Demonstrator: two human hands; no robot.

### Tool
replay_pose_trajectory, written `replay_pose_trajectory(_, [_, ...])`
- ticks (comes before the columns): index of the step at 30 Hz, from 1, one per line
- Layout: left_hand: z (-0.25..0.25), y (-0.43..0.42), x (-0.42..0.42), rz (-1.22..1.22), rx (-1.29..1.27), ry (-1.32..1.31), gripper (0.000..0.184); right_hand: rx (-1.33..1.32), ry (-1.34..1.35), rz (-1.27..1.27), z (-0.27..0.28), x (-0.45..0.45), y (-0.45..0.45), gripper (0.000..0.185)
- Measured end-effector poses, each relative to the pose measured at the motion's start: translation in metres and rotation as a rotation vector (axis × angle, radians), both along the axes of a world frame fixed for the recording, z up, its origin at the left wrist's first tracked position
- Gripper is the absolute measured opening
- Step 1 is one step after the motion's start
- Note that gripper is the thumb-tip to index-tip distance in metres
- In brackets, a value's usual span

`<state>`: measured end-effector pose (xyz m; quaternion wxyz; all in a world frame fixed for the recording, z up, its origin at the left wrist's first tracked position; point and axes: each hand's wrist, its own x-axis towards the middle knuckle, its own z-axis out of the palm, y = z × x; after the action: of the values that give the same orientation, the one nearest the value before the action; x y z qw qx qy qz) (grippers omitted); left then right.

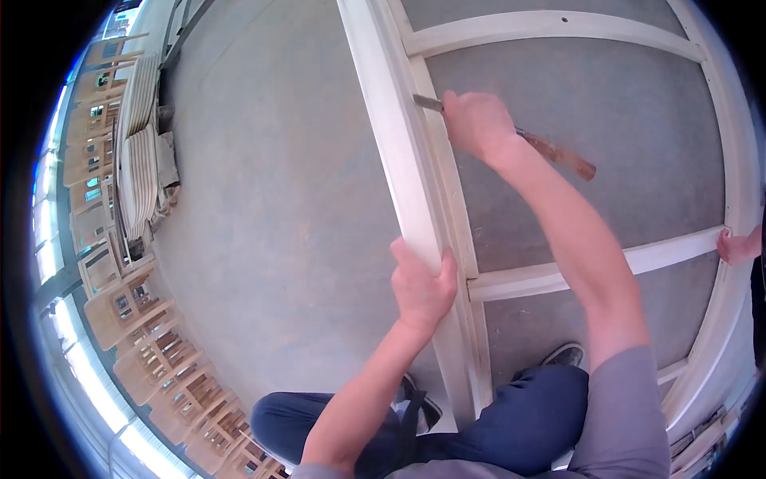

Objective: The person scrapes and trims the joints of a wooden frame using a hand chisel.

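Note:
My right hand point(480, 124) is closed around a tool point(562, 153) with a worn brown wooden handle. The tool's grey metal end points left and reaches the white wooden frame point(451, 184) near its upper part. Lower down, my left hand point(424, 283) grips the long white beam point(391, 144) along the frame's left side, thumb and fingers on either side of it. White crossbars point(519, 281) run rightward from this side of the frame.
Another person's hand point(738, 246) rests at the frame's right side. Wooden chair-like pieces point(144, 351) line the left, beside stacked curved pale pieces point(142, 172). My shoe point(565, 354) is near the frame. Wood strips point(706, 443) lie at lower right.

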<state>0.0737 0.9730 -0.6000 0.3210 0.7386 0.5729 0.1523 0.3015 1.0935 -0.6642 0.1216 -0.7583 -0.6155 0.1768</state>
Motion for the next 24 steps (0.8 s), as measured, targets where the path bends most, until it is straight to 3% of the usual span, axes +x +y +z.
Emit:
replay_pose_trajectory(5, [-0.001, -0.003, -0.005, -0.006, 0.001, 0.040, 0.052, -0.040, 0.032, 0.093, 0.013, -0.017, -0.058, 0.015])
replay_pose_trajectory(7, [0.004, -0.003, 0.000, 0.015, -0.025, 0.035, 0.053, -0.040, 0.014, 0.230, 0.000, -0.026, -0.101, 0.017])
replay_pose_trajectory(10, [0.000, -0.006, -0.002, 0.032, -0.034, 0.030, 0.053, -0.250, 0.047, 0.451, 0.024, -0.025, -0.135, 0.019])
replay_pose_trajectory(13, [0.004, 0.022, 0.010, -0.027, 0.047, 0.120, 0.053, -0.244, 0.132, 0.132, 0.063, 0.000, -0.100, 0.020])
replay_pose_trajectory(15, [0.006, 0.058, 0.031, 0.000, 0.045, 0.145, 0.053, -0.079, 0.107, 0.145, 0.056, 0.021, -0.065, 0.018])
replay_pose_trajectory(17, [0.006, 0.073, 0.041, 0.012, 0.027, 0.140, 0.053, -0.114, -0.047, 0.185, 0.052, 0.031, -0.030, 0.024])
replay_pose_trajectory(24, [0.007, 0.078, 0.040, -0.012, -0.035, 0.057, 0.049, -0.129, -0.124, 0.299, 0.030, 0.039, 0.026, 0.039])
